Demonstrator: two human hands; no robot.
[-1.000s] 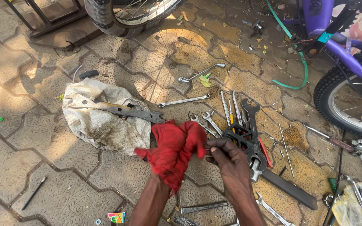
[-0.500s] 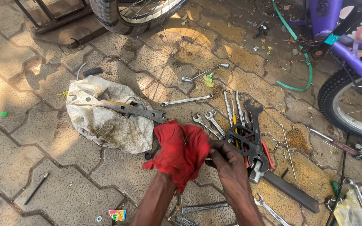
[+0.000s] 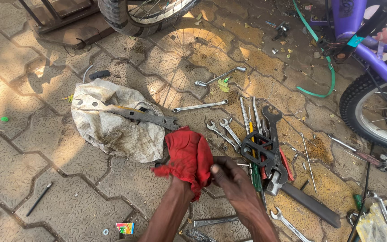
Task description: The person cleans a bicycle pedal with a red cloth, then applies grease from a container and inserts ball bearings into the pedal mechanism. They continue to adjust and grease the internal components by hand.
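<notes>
Since half a second ago the red rag (image 3: 189,159) has risen a little and bunched tighter between the two hands, while the tools around it lie as they did. Left hand (image 3: 181,183) is buried under the cloth, so only the wrist and forearm show; whether its fingers are curled or spread cannot be told, though the rag is draped over it. Right hand (image 3: 229,177) is closed, fingers curled and pressed against the rag's right edge, gripping the cloth.

The rag hangs just above the paving stones (image 3: 32,134), between a dirty white sack (image 3: 113,130) on the left and a heap of tools on the right. A long flat wrench (image 3: 144,115) lies across the sack, its far end touching the top of the rag. Just beside the right hand sit a black bicycle pedal (image 3: 258,148), two small open-ended spanners (image 3: 222,132) and a green-handled screwdriver (image 3: 257,177). Farther off, a slim spanner (image 3: 200,106) and a socket wrench (image 3: 220,76) rest on the stones. A bicycle tyre (image 3: 126,18) stands at the top, and a purple bicycle (image 3: 381,67) with a green cable (image 3: 323,58) is at the right.
</notes>
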